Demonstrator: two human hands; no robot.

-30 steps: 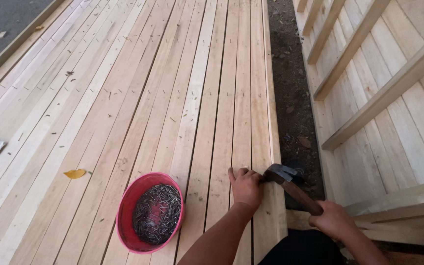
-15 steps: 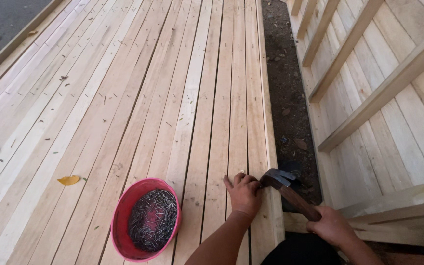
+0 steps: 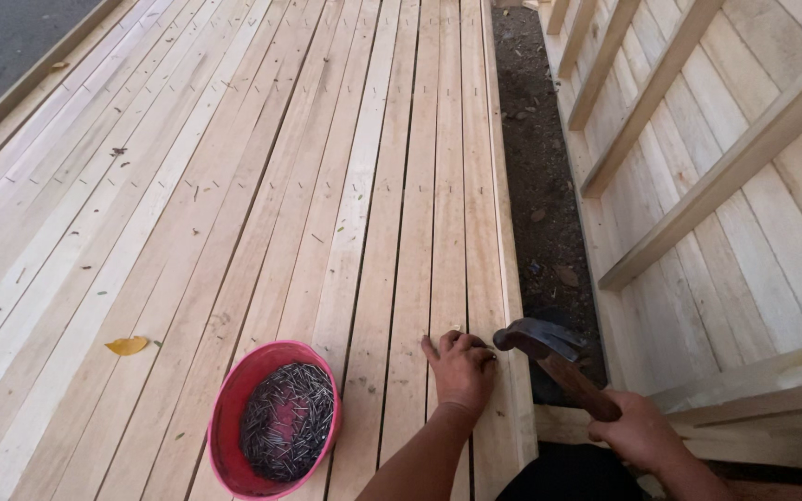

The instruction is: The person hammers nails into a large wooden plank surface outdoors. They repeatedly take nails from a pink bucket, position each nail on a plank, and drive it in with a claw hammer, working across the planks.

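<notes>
Our right hand (image 3: 638,431) grips the brown wooden handle of a dark steel claw hammer (image 3: 549,357), its head poised just beside our left hand (image 3: 461,369). That hand rests knuckles-up on a pale wooden deck plank (image 3: 480,232), fingers pinched together; whether they hold a nail we cannot tell. A round red plastic bowl (image 3: 234,422) of dark nails sits near, leftward.

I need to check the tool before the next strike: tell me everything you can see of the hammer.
The hammer has a dark metal head with a curved claw at the back and a brown handle that looks wooden. The right hand wraps the handle's lower end, hiding it. The handle slopes up and left from that hand, and the striking face points left, close to the fingertips of the left hand, which rests on the pale wooden boards. The head hangs over the outermost plank's edge beside the dark strip of soil.
</notes>
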